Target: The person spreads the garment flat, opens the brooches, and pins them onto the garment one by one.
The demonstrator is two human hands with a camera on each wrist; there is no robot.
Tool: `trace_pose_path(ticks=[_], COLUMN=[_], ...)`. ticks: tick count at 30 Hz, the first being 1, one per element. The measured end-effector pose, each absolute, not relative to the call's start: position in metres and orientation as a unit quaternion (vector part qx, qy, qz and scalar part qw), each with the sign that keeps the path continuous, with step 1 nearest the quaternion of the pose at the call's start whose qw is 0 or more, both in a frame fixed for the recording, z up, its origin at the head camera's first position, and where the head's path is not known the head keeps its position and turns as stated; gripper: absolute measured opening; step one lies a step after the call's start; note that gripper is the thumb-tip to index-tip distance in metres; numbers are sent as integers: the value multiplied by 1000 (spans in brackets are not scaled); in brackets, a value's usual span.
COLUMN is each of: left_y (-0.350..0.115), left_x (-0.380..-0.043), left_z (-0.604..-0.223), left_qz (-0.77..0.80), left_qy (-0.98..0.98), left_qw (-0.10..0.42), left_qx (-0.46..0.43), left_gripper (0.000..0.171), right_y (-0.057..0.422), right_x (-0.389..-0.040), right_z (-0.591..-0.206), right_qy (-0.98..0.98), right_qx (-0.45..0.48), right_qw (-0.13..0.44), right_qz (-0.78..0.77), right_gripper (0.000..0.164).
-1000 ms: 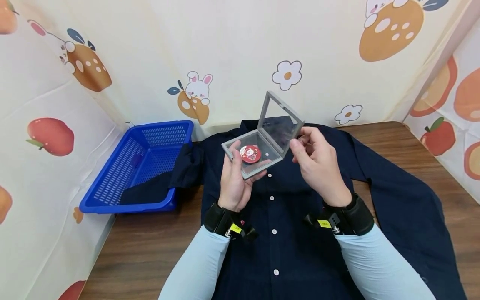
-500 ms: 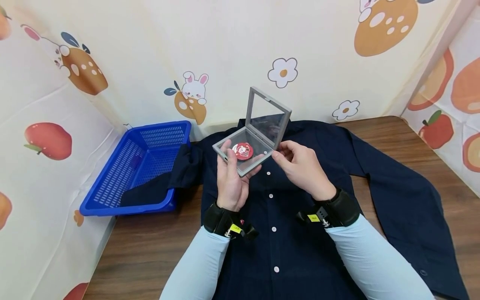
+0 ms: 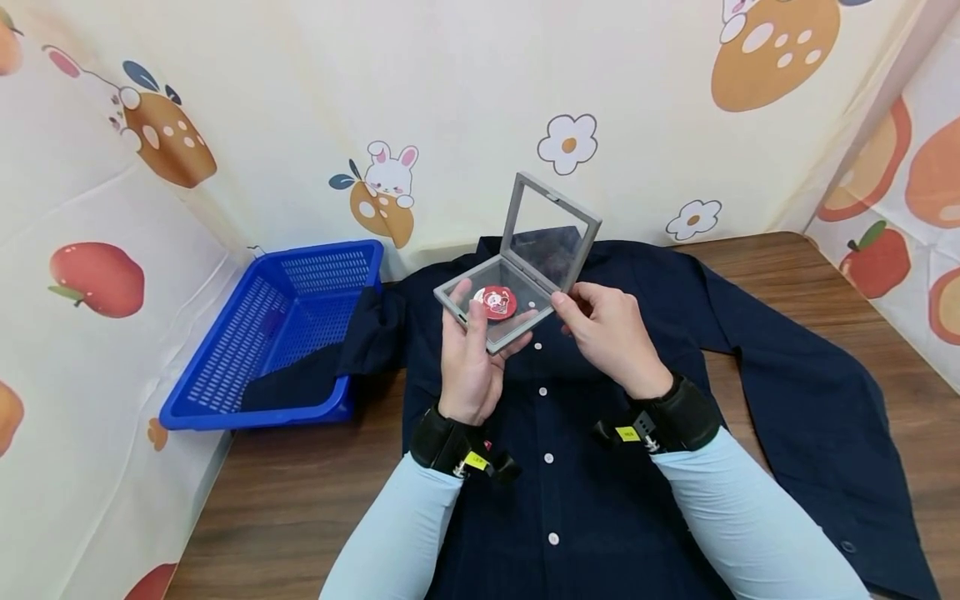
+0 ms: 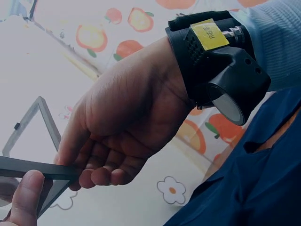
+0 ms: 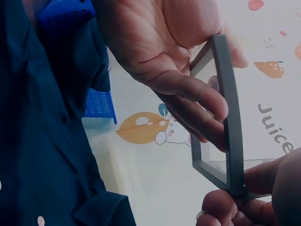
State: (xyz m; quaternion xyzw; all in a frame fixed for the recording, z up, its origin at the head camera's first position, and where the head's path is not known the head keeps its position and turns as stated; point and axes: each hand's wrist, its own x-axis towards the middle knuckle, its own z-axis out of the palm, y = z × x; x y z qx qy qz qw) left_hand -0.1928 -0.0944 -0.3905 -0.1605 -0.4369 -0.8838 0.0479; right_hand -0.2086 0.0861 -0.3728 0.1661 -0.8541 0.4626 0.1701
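Observation:
A square grey-framed clear case (image 3: pixel 501 343) stands with its hinged lid (image 3: pixel 587 242) raised, above a dark navy shirt (image 3: pixel 495 500). Inside the case, towards its left, lies a round red badge (image 3: pixel 497 302) with a white cartoon figure. My left hand (image 3: pixel 471 367) holds the case from below, thumb over the near edge. With thumb and curled fingers, my right hand (image 3: pixel 611 333) pinches the case's right corner close to the hinge. The right wrist view shows the left fingers (image 5: pixel 197 94) spread beneath the frame.
A blue plastic basket (image 3: pixel 171 408) stands on the wooden table (image 3: pixel 300 517) at the left, with one shirt sleeve (image 3: pixel 300 379) draped into it. The other sleeve (image 3: pixel 817 400) stretches out to the right. A patterned cloth wall (image 3: pixel 465 75) rises behind.
The right hand has moved from the lid's outer edge down to the corner beside the hinge. The case shifted left, then slightly back right. The lid stays raised.

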Motion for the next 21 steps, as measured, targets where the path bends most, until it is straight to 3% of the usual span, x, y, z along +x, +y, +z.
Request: trace_pose_path(ticks=[10, 21], left_y=[-94, -105], left_x=[-193, -188], left_z=[-387, -383], left_qz=[-875, -866], left_qy=[-450, -477], left_qw=[49, 53], left_qx=[-171, -142], left_gripper=[55, 56], right_y=[90, 97], right_x=[-211, -209], right_z=[-367, -370], right_qy=[-856, -857], right_qx=[164, 147], right_qw=[191, 196], right_qz=[451, 453], right_gripper=[29, 31])
